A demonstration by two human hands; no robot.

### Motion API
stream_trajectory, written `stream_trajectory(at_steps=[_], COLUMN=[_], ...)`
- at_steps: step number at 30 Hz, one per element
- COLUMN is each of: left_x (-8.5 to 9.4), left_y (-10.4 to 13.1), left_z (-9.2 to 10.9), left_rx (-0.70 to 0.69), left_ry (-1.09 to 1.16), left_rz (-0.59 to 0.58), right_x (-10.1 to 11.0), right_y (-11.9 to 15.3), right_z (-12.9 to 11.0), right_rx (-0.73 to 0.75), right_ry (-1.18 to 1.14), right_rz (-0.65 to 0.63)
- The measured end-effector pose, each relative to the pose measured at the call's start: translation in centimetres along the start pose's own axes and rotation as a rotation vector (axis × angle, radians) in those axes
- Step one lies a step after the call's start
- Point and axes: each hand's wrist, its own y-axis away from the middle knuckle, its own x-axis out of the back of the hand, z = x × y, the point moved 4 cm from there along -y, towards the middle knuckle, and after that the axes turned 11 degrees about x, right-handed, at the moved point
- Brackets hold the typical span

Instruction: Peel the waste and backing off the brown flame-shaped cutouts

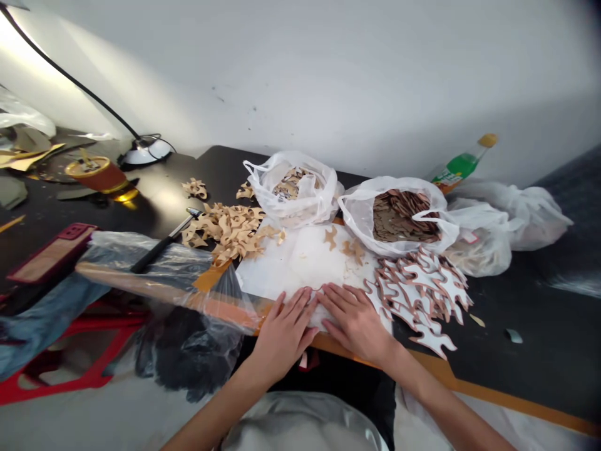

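Observation:
My left hand (288, 329) and my right hand (354, 319) lie side by side at the front edge of a white sheet (300, 250), fingers stretched flat and fingertips almost meeting. A thin brown edge shows at the fingertips; whatever it belongs to is mostly covered by my hands. A few tan cut-out pieces (331, 237) rest farther back on the sheet. To its left is a heap of tan wavy cut-outs (230, 228). Right of my right hand, white-faced cut-outs with brown edges (422, 288) are piled in overlapping layers.
Behind the sheet stand two white plastic bags of cut pieces, one left (293, 210) and one right (354, 210). Farther right are a green-labelled bottle (462, 166) and tied bags (535, 216). Leftward lie a black-handled hammer (159, 250), a phone (54, 250), a cup (98, 175) and a lamp (145, 150).

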Motion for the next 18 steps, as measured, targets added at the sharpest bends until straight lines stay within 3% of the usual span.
stream_trajectory(at_steps=[7,10,14,18], left_x=[1.1,1.3,1.4,0.9], left_y=[0.7,0.8,0.4,-0.8], left_z=[-2.4,-2.8,-3.1,-2.7], left_rx=[-0.014,-0.032,0.131,0.191], left_ry=[-0.026,0.034,0.148,0.131], left_rz=[0.035,0.075,0.228,0.221], right_x=[0.0,0.3,0.5,-0.1], right_y=[0.7,1.3,1.8,1.0], right_z=[0.1,0.8,1.6,1.7], right_rx=[-0.026,-0.077,-0.179,-0.191], right_ry=[-0.053,-0.152,-0.204,-0.092], right_rz=[-0.008,0.051,0.209,0.221])
